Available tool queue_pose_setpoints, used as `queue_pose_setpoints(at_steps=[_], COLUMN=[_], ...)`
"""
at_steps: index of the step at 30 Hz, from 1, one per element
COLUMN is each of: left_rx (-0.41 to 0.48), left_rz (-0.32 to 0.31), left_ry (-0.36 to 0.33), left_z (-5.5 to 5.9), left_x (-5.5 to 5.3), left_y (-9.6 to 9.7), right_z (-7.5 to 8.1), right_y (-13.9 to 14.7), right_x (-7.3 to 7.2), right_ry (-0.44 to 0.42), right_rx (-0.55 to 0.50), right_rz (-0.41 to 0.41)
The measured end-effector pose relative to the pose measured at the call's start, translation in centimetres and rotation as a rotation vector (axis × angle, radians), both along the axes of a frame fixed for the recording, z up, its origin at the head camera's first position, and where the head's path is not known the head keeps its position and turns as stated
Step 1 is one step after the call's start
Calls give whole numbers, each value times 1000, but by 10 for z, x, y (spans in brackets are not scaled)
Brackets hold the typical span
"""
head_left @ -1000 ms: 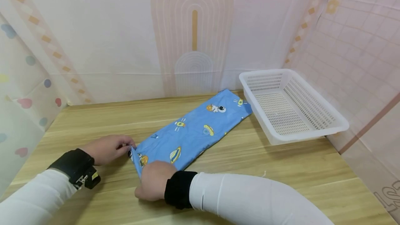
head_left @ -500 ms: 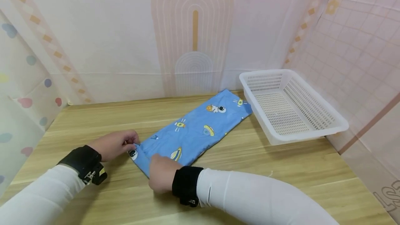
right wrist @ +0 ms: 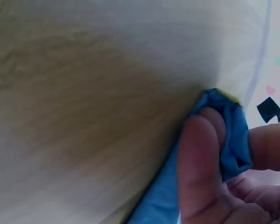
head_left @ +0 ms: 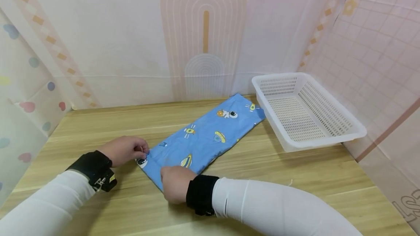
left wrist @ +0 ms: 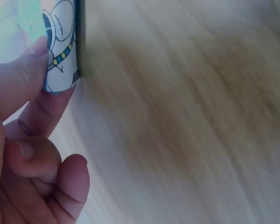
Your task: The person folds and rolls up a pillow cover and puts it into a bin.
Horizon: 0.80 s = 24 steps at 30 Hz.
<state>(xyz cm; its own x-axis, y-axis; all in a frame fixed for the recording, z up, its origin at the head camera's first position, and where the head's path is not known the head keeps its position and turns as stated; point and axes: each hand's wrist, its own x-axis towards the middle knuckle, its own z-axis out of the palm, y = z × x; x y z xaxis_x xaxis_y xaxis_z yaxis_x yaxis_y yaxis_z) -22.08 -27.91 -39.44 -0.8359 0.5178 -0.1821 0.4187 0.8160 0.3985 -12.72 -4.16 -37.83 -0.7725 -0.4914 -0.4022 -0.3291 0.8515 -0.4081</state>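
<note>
The blue cloth [head_left: 205, 132] stretches diagonally away from the left grip [head_left: 127, 150] and right grip [head_left: 177, 184], both pinching its near end.

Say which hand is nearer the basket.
The right hand, lower in the head view, gripping the blue cloth; the left hand, pinching its left corner, is farther away.

- Back wall [head_left: 124, 43]: pale, lightly creased sheeting, printed with concentric pink arches [head_left: 182, 17].
- Left wall [head_left: 23, 86]: whitish, scattered with coloured dots [head_left: 33, 62] and hearts [head_left: 27, 107].
- Right wall [head_left: 370, 79]: pinkish, bearing a fine grid [head_left: 380, 24] and an orange flower [head_left: 349, 7].
- Tabletop [head_left: 272, 166]: light wood grain, far edge along the back wall.
- Illumination: diffuse, shadows soft.
</note>
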Motion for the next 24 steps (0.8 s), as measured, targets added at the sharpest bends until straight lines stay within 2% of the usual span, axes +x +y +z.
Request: queue_pose_setpoints(at_steps=[3, 7, 11, 14, 22, 24], left_rx=[-18, -19, -22, -23, 5, 26], left_rz=[6, 3, 2, -3, -74, -78], left_ry=[5, 53, 100, 96, 68, 38], left_z=[0, 2, 4, 4, 2, 3], left_x=[0, 3, 8, 10, 9, 9], left_y=[2, 6, 8, 8, 2, 0], right_z=[0, -1, -4, -6, -1, 0], right_y=[-1, 1, 4, 2, -4, -7], right_x=[0, 1, 1, 2, 8, 9], right_ry=[44, 106, 246, 316, 309, 294], right_rx=[79, 111, 135, 159, 217, 232], right_rz=[54, 108, 184, 203, 203, 200])
